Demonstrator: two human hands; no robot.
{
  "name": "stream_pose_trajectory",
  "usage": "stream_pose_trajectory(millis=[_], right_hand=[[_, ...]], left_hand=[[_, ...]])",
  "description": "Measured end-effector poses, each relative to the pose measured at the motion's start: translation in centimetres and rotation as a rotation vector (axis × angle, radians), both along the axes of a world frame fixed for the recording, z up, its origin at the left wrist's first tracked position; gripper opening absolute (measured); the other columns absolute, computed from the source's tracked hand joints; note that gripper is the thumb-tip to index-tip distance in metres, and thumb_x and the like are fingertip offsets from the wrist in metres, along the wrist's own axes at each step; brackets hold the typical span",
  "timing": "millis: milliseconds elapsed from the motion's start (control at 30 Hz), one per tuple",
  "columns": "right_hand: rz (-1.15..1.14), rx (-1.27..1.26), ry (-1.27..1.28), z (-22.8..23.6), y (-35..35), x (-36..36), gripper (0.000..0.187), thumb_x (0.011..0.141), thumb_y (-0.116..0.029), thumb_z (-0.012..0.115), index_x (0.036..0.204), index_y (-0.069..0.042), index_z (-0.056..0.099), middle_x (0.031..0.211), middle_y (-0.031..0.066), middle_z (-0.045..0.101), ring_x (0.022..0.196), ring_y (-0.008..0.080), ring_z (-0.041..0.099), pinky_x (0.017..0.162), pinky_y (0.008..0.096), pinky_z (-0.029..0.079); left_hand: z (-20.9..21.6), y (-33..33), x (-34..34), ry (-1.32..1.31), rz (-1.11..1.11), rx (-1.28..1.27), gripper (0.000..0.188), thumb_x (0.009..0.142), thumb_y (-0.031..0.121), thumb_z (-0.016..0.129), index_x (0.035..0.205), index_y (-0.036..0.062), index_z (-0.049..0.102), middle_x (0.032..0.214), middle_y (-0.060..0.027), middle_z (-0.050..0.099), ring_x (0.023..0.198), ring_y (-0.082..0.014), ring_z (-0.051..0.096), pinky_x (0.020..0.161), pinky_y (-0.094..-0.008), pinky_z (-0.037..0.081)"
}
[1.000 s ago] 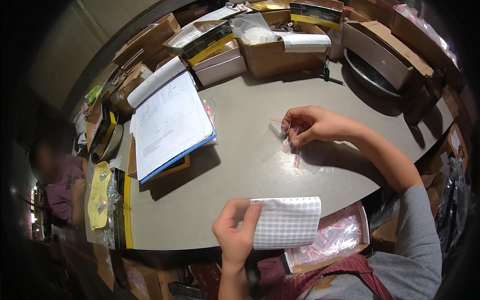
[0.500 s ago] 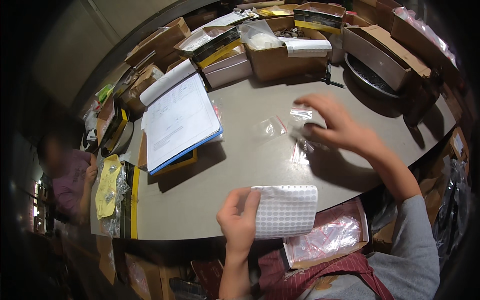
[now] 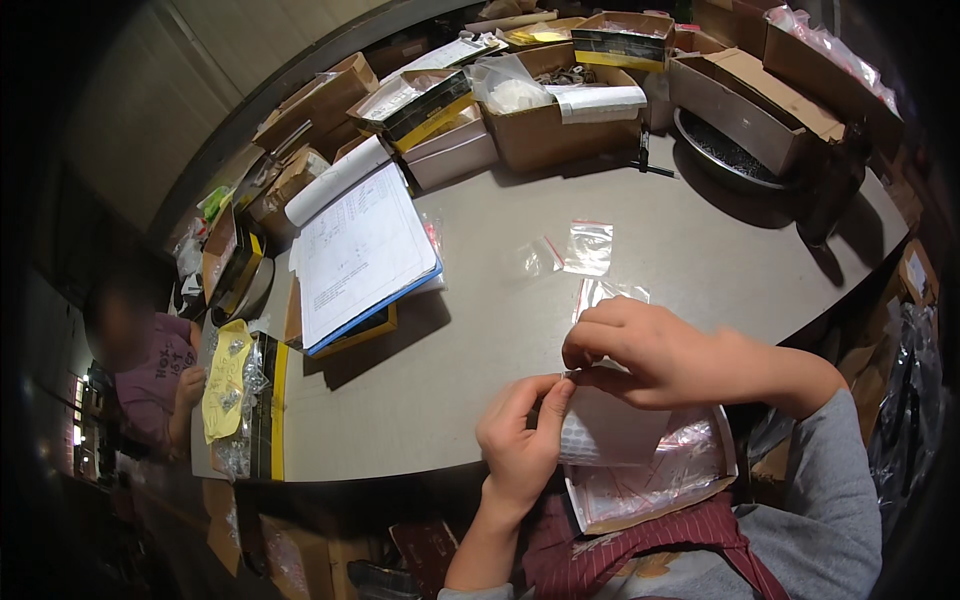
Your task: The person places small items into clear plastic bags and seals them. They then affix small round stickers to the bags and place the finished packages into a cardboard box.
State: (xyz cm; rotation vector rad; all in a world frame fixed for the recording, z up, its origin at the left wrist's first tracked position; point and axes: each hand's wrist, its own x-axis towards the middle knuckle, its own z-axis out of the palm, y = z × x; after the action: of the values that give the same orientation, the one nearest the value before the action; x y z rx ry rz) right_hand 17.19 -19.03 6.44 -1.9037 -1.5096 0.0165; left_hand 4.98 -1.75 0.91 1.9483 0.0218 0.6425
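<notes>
My left hand pinches the left edge of a white sheet of small round stickers between thumb and fingers. The sheet is bent, and only part of its dotted face shows. At its upper corner my right hand has its thumb and fingers closed, close to the left thumb; whether a single sticker is between them is hidden. Just beyond the right hand lies a clear zip bag, partly covered. Farther off are another flat zip bag with a red strip and a smaller one.
Below the sheet, an open box holds many clear bags. A clipboard with papers leans on a box at left. Cartons and a round pan line the far edge. A person sits at far left.
My right hand has come back from the zip bags to the sticker sheet. The left hand has shifted right with the sheet, which is now bent. The bags beyond are uncovered.
</notes>
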Motion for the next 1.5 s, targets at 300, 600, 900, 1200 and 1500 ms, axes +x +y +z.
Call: stream_pose_trajectory(millis=[300, 600, 900, 1200, 1500], right_hand=[[-0.022, 0.112, -0.465, -1.2, -1.3, 1.1, 0.023, 0.064, -0.008, 0.067, 0.087, -0.006, 0.067, 0.086, 0.0096, 0.061, 0.084, 0.0297, 0.063, 0.077, 0.043, 0.053], [0.112, -0.437, -0.221, -0.5, -1.3, 9.4, 0.015, 0.08, -0.011, 0.072, 0.091, -0.002, 0.066, 0.087, 0.0111, 0.066, 0.089, 0.0321, 0.063, 0.081, 0.043, 0.052], [-0.21, -0.344, -0.287, -1.7, 0.1, 12.0, 0.011, 0.084, -0.009, 0.067, 0.089, -0.001, 0.061, 0.085, 0.0171, 0.065, 0.085, 0.0383, 0.063, 0.077, 0.0479, 0.051], [-0.27, -0.122, -0.357, -5.1, 1.6, 14.2, 0.016, 0.085, -0.007, 0.066, 0.095, 0.0, 0.056, 0.086, 0.0204, 0.065, 0.085, 0.0424, 0.064, 0.074, 0.0508, 0.05], [-0.342, -0.272, 0.182, 1.2, 0.9, 9.6, 0.024, 0.09, -0.023, 0.074, 0.1, -0.003, 0.066, 0.085, 0.0153, 0.07, 0.079, 0.0295, 0.068, 0.071, 0.0409, 0.053]], left_hand=[[-0.4, 1.3, 0.9, 0.249, -0.162, -0.538, 0.016, 0.096, 0.007, 0.068, 0.102, -0.0073, 0.073, 0.089, -0.0004, 0.07, 0.08, -0.0055, 0.06, 0.072, -0.0212, 0.048], [-0.8, 1.3, 0.7, 0.237, -0.092, -0.255, 0.018, 0.096, 0.016, 0.071, 0.098, -0.002, 0.073, 0.079, -0.0098, 0.072, 0.073, -0.0116, 0.065, 0.068, -0.027, 0.051], [-0.8, 1.5, 0.7, 0.211, -0.089, -0.235, 0.017, 0.096, 0.014, 0.071, 0.099, -0.0028, 0.072, 0.08, -0.01, 0.072, 0.073, -0.0138, 0.068, 0.068, -0.0273, 0.053], [-1.1, 1.2, 0.5, 0.133, 0.003, -0.302, 0.018, 0.097, 0.014, 0.07, 0.104, -0.0033, 0.071, 0.087, -0.0103, 0.074, 0.076, -0.0153, 0.07, 0.073, -0.0273, 0.055], [-1.4, 0.6, -0.3, -0.114, 0.211, -0.028, 0.006, 0.093, 0.004, 0.07, 0.096, -0.0009, 0.07, 0.086, -0.0136, 0.069, 0.075, -0.0274, 0.067, 0.067, -0.0341, 0.052]])
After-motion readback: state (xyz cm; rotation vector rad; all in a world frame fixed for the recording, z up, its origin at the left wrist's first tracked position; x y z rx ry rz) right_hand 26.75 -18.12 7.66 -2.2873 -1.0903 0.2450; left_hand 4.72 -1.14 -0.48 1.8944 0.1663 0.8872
